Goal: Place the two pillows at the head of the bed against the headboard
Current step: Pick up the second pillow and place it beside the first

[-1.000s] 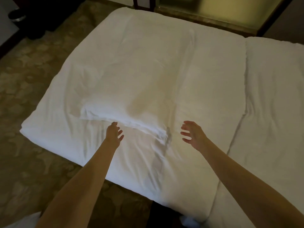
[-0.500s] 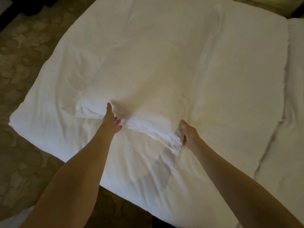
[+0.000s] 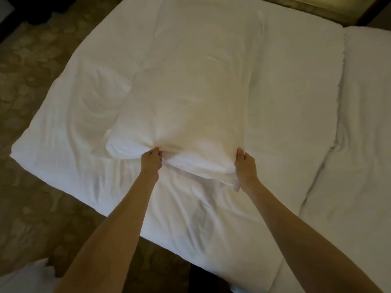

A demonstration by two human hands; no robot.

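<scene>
A white pillow lies lengthwise on the white bed, its near edge toward me. My left hand pinches the near edge close to the middle, bunching the fabric. My right hand grips the near right corner. Both arms reach forward from the foot of the bed. A second white soft thing, perhaps the other pillow, shows at the bottom left corner, partly cut off. The headboard runs along the far top edge.
A second white bed or duvet lies alongside on the right, with a seam between. Patterned carpet runs along the left side and near the foot. Dark furniture stands at the top left.
Both hands went from open above the bed to closed on the pillow's near edge. The view has moved closer and the pillow's near end is bunched and slightly raised.
</scene>
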